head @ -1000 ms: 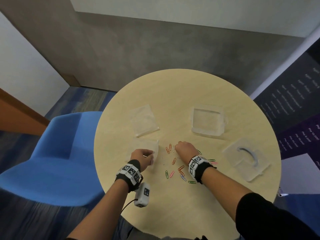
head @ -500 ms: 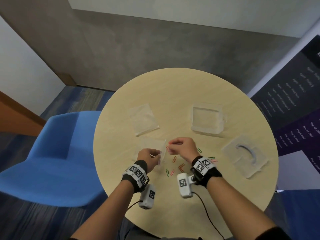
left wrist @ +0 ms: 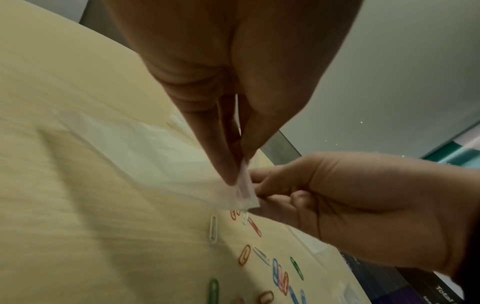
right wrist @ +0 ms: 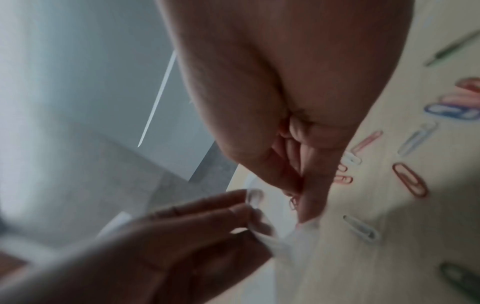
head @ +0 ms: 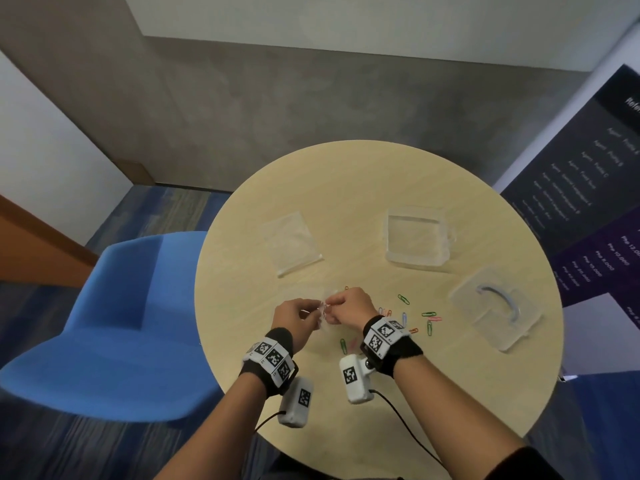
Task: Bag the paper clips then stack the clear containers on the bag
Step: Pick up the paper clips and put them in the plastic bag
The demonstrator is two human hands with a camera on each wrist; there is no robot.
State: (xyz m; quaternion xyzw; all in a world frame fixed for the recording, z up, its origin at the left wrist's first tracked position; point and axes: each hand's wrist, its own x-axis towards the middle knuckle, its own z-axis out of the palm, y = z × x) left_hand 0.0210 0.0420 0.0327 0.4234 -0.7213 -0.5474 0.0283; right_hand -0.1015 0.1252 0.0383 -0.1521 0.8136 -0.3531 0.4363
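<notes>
Pale beige table (head: 346,188); red, orange, green, blue, pink, white paper clips (head: 415,317); blue chair (head: 114,327); black-and-white checkered wristbands (head: 382,332).

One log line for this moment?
left hand: pinches small clear plastic bag | right hand: pinches bag mouth | coloured paper clips: loose

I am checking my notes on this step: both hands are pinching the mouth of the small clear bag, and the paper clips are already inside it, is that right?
Not quite. The left hand and right hand do pinch the mouth of the small clear bag, but the paper clips are not inside it: they lie loose on the table. The left wrist view shows them scattered below the bag.
</notes>
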